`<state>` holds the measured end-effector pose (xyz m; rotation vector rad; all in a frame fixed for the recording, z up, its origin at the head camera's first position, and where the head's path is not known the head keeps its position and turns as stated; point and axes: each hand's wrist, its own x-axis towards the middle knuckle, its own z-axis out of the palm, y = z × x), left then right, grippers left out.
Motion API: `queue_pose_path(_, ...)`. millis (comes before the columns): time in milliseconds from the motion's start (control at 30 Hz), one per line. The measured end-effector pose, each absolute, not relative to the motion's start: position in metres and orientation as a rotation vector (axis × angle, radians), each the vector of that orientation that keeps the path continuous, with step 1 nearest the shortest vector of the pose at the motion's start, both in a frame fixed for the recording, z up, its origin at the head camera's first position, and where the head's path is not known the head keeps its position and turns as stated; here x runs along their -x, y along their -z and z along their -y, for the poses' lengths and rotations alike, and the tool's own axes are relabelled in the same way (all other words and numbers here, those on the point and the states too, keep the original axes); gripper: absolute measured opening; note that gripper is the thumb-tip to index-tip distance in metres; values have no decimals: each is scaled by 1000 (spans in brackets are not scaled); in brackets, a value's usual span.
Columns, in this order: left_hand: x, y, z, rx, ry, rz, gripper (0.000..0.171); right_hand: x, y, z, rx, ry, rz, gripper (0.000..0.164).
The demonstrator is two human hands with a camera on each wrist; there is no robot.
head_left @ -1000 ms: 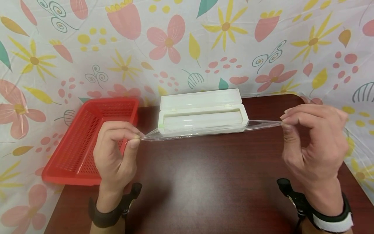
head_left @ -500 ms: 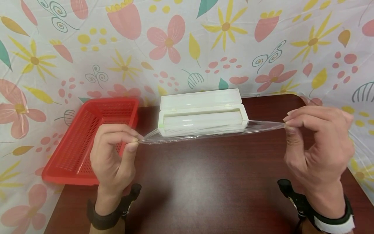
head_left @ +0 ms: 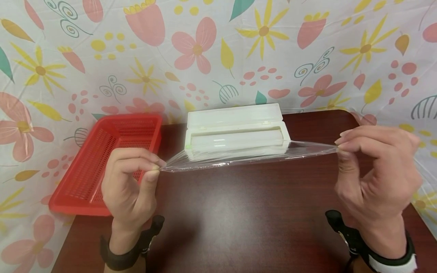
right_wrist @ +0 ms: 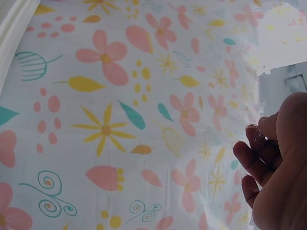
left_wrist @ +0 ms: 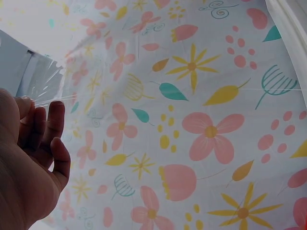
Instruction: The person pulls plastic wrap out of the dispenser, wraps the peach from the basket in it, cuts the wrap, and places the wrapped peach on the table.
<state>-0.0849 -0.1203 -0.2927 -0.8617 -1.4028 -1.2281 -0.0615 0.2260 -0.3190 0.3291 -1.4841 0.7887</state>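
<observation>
A sheet of clear plastic wrap stretches between my two hands, its near edge gathered toward each end. My left hand pinches the left corner between thumb and fingertips, and the right corner is pinched the same way by my right hand. The sheet runs back to a white roll inside a white box, whose lid stands open at the back. In the left wrist view the left hand holds creased film; the right wrist view shows the right hand with film at its fingertips.
A red perforated basket stands on the left of the dark wooden table, partly behind my left hand. A white floral sheet hangs behind and around the table.
Both hands have moved a little toward me and slightly apart, drawing more plastic wrap out of the box. The box and basket have stayed put.
</observation>
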Motion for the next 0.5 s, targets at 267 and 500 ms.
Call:
queue_pose_path(267,82,289,118,857,1230,1377,43,58,317,-226,-320,-799,1483,29)
queue_pose_path(500,81,289,121,884,1276,1339,42,57,313,-224,-303,-827,1413,30)
